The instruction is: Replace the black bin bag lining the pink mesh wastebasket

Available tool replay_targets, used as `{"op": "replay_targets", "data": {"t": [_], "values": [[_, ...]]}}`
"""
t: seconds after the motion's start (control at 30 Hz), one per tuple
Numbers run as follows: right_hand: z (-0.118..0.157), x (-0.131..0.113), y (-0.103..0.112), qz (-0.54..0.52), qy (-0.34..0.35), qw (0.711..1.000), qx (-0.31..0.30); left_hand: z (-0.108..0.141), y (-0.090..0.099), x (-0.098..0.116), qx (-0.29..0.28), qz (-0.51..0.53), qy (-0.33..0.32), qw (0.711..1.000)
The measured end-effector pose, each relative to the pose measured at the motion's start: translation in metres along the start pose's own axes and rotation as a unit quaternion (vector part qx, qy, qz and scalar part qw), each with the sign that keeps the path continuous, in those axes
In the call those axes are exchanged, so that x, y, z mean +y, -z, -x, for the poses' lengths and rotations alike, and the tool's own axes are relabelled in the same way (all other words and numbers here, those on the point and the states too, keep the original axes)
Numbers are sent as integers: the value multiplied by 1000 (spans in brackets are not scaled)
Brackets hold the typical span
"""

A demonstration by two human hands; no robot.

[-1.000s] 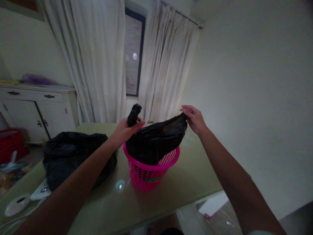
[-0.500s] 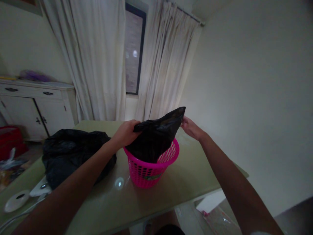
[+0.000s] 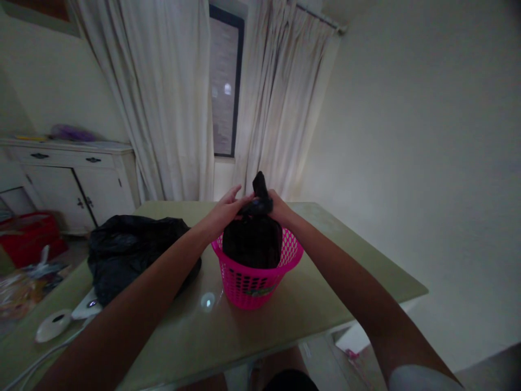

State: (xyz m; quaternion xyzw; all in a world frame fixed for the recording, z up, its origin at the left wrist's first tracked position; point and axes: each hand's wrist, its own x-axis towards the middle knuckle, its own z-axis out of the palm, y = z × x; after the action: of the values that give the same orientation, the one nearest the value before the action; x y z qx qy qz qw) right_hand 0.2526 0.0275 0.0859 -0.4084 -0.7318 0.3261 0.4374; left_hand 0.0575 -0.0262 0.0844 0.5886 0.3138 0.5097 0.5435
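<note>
The black bag [image 3: 253, 241] stood bunched upright in the pink basket [image 3: 248, 288], its long axis close to vertical, its gathered neck pointing up toward the curtains and its top end tipped slightly to the left. The basket sat upright on the tabletop [image 3: 325, 255], its open mouth facing up. Your left hand [image 3: 228, 212] reached in from the left, wrist above the rim, fingers angled up and right; its grip was partly closed, with the thumb against the gathered neck. Your right hand [image 3: 280, 209] came in from the right, angled up and left, its grip curled around the other side of the neck. Most of your right fingers were hidden behind the plastic, the bag's lower part was hidden inside the basket, and its dark folds were hard to make out.
</note>
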Motion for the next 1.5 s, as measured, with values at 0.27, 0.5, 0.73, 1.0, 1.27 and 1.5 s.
{"op": "replay_targets", "data": {"t": [0.27, 0.5, 0.73, 1.0, 1.27, 1.5], "values": [[25, -30, -9, -30, 62, 977, -202, -11, 11, -15, 40, -94, -44, 994], [20, -6, -27, -144, -98, 985, -7, -3, 5, -14, 116, -272, -100, 950], [9, 3, -27, -35, -52, 997, 46, 12, 9, -17, 74, -426, -236, 870], [35, -14, -21, -185, -79, 968, -151, -13, 25, -15, 99, -275, -144, 946], [35, 0, -28, 127, 115, 985, -15, -14, 17, -15, 94, -93, 59, 989], [56, -18, -26, 275, 307, 911, 24, -13, 22, -19, 66, -52, 86, 993]]}}
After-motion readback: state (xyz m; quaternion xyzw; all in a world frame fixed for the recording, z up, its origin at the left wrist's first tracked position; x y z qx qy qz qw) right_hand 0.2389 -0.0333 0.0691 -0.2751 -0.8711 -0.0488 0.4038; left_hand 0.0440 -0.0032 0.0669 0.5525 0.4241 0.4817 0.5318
